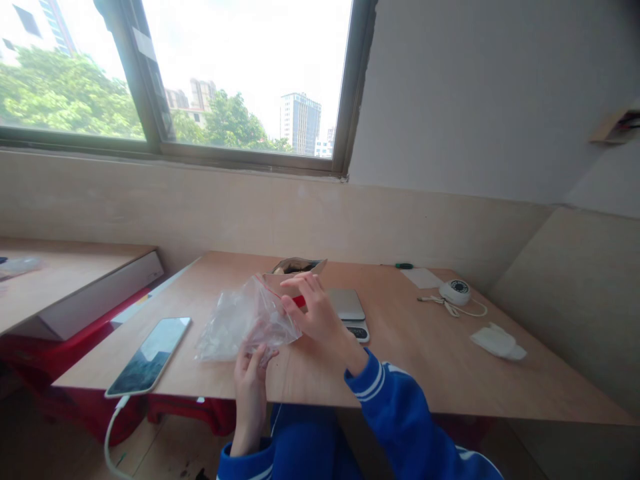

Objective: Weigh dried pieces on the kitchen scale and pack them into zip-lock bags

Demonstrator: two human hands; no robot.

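A clear plastic zip bag (270, 307) with a red line along its mouth is held by its lower edge in my left hand (251, 380), fingers closed on it. My right hand (317, 310) is at the bag's right side, thumb and fingers apart. A small red thing (299, 301) shows in the gap between that thumb and fingers; whether the hand touches it I cannot tell. More crumpled clear plastic (225, 323) lies to the left, beneath or beside the bag. Just right of my right hand is a small scale (349, 305), partly hidden.
A phone (150, 357) with a white cable lies at the left edge of the wooden table (400, 367). Behind the bag stands an open pouch (295, 267). On the right are a white dome camera (455, 291) with its cable, a white packet (499, 342), paper (423, 278) and a green-handled tool (404, 266).
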